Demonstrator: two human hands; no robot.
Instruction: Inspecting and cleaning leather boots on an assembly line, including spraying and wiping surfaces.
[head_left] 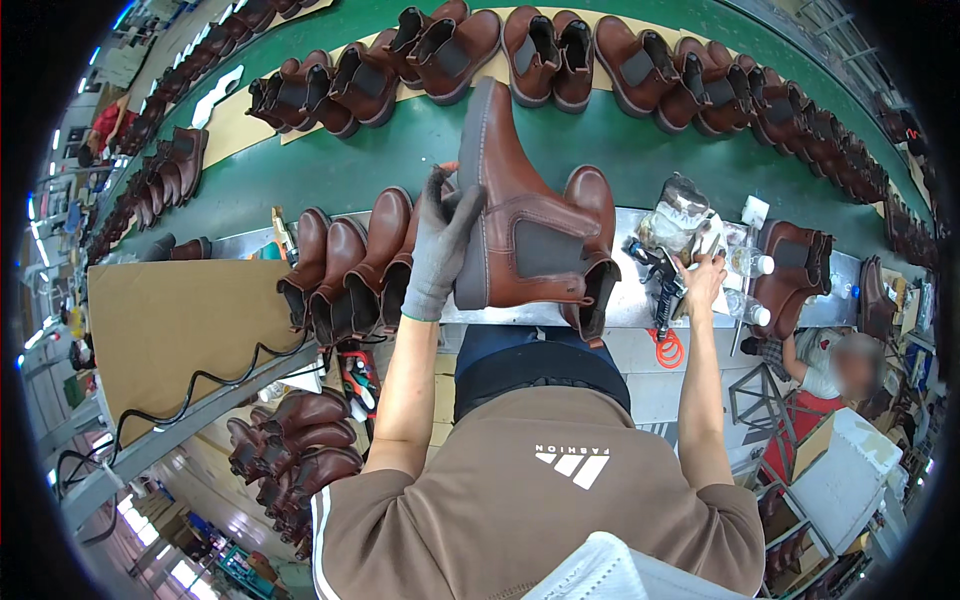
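A brown leather ankle boot [515, 175] with a dark elastic side panel is held up on its side in front of me. My left hand [438, 250], in a grey glove, is closed on its dark sole. Just right of it, another brown boot [590, 200] stands on the metal bench edge. My bare right hand [703, 284] reaches to the bench, its fingers bent around something small I cannot make out. Beside those fingers are a black tool [660, 283] with a red coiled cord [667, 348] and a crumpled plastic bag [678, 212].
Beyond the green conveyor belt [330, 170], several boots [450, 55] stand in a curved row. Close by on the left are more boots [345, 260] and a cardboard sheet [190, 335]. Clear bottles [752, 263] and a boot pair [790, 270] stand right. A seated person [825, 365] works at lower right.
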